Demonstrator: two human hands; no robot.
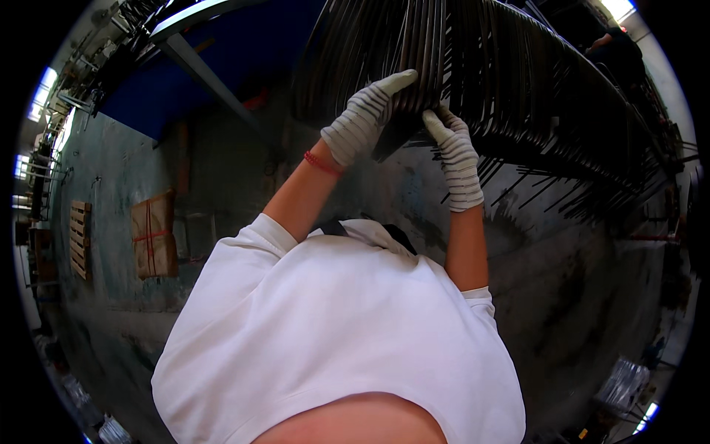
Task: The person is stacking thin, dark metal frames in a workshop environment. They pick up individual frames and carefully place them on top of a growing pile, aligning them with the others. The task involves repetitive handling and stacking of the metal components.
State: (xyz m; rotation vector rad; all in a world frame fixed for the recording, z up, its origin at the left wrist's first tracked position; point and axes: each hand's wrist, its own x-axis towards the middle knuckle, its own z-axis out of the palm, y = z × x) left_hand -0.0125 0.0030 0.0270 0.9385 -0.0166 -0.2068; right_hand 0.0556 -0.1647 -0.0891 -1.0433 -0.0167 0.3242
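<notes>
At the upper centre of the head view, both hands meet on a dense rack of dark metal rods (518, 66) that fans across the top of the frame in a long curved row. The left hand (362, 118), in a grey striped knit glove, is raised with its fingers extended flat along one dark strip (399, 129), the thumb side hidden behind the glove; it presses against the piece rather than wrapping it, and whether the fingers close round the far edge cannot be told. The right hand (455, 159), gloved alike, sits just below and beside the left, fingers curled up onto the lower end of the same bundle, apparently pinching it. The paired placement, one hand high and flat, the other low and hooked, reads as a steadying hold: the upper hand guides the piece, the lower bears it. A red band (322, 163) circles the left wrist. Both forearms rise from the short sleeves of a white shirt (333, 325) that fills the lower middle of the frame.

The rods hang or lean close-packed, touching one another, with loose ends splaying out at the right. No bin or tray holds them in view. On the stained concrete floor (577, 296), well apart to the left, stand a brown wrapped parcel tied with red cord (154, 237) and, beside it, a small wooden pallet (79, 240). A clear plastic bundle (625, 381) lies at lower right.
</notes>
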